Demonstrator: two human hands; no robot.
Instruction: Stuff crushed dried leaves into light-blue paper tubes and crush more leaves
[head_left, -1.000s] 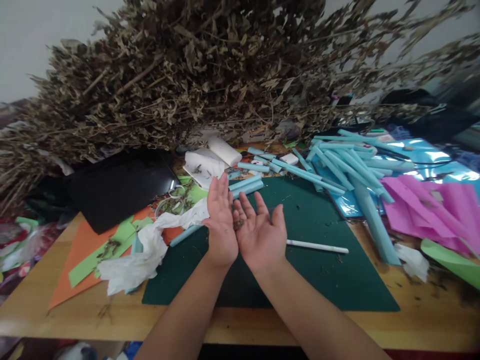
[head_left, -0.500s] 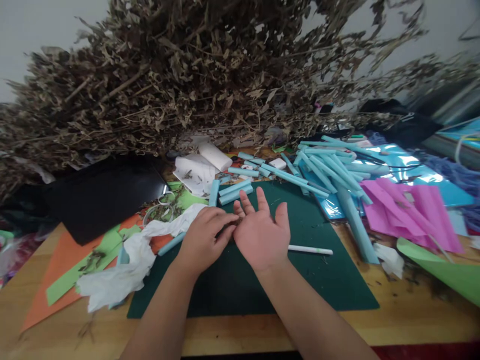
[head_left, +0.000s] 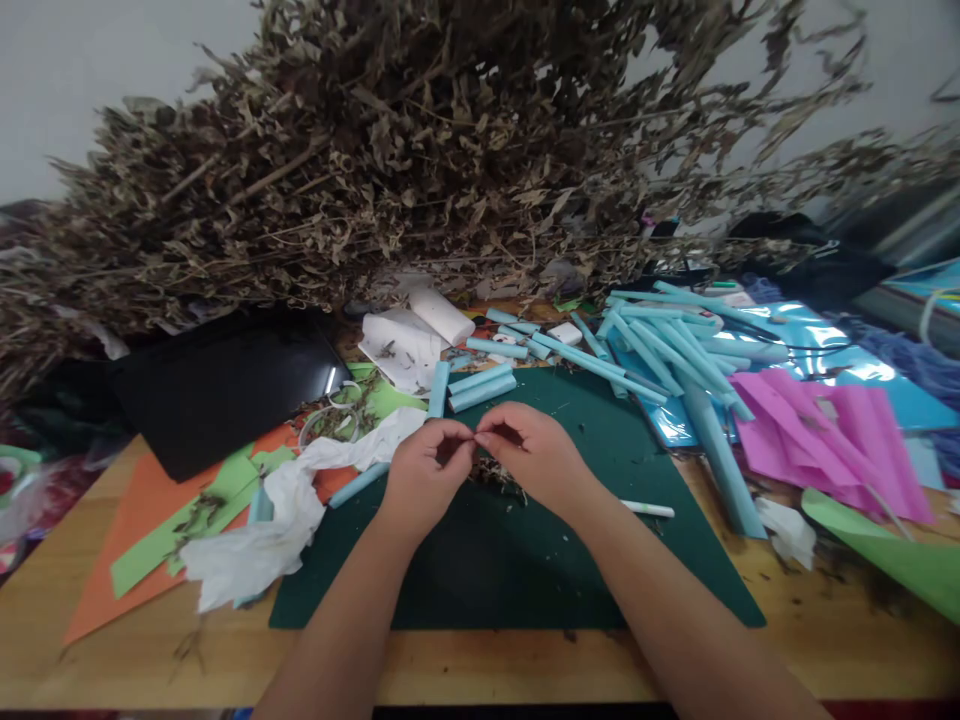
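My left hand (head_left: 426,472) and my right hand (head_left: 536,458) meet fingertip to fingertip above the dark green mat (head_left: 480,580). Both are closed in a pinch, thumb against forefinger. Whatever lies between the fingertips is too small to make out. Just below them, crumbled dry plant bits (head_left: 499,478) lie on the mat, partly covered by my right hand. Two light blue paper rolls (head_left: 482,388) rest beyond my fingers. A thin white stick (head_left: 649,509) lies to the right of my right forearm.
Dried leafy branches (head_left: 420,150) spread across the back. Several blue paper tubes (head_left: 667,340) are heaped at the right beside pink crepe paper (head_left: 832,440). A black panel (head_left: 232,390), crumpled white tissue (head_left: 262,545) and orange paper (head_left: 120,560) lie at the left.
My right hand has turned from an open, upward palm into a pinch that meets my left fingertips. Plant bits now show on the mat beneath. The view has shifted slightly.
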